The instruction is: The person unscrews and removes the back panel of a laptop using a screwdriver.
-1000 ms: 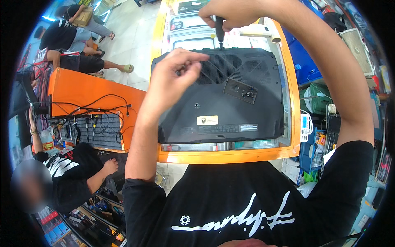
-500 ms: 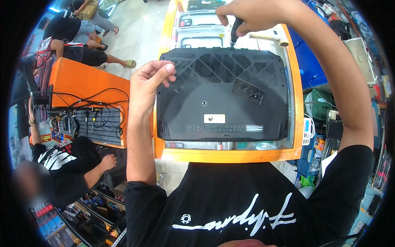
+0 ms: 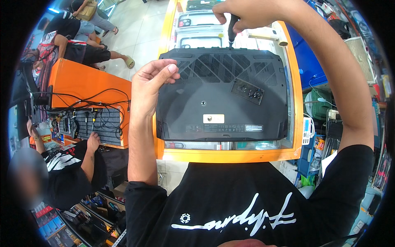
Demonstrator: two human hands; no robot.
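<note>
A black laptop (image 3: 181, 111) lies bottom side up on a glass-topped counter, its vented part away from me. My right hand (image 3: 257, 13) is closed round a black screwdriver (image 3: 232, 31), which stands nearly upright at the laptop's far edge; its tip is too small to make out. Over the laptop's left far corner is my left hand (image 3: 154, 80), thumb pressed to the fingers. Whether a small thing sits in that pinch is hidden. A small dark rectangular tray (image 3: 235, 85) with several screws rests askew on the laptop's right half. Nearer me is a pale label (image 3: 219, 119).
The counter (image 3: 230, 155) has an orange frame, with boxed phone cases (image 3: 199, 20) under its glass. To the left stands an orange bench (image 3: 88, 84) with cables and tools on a grey mat. A co-worker's hand (image 3: 94, 141) reaches that mat. A blue cabinet (image 3: 306, 57) stands right.
My right hand and the screwdriver have shifted slightly left. My left hand has barely moved. At the left, the co-worker's hand has moved up to the tool mat.
</note>
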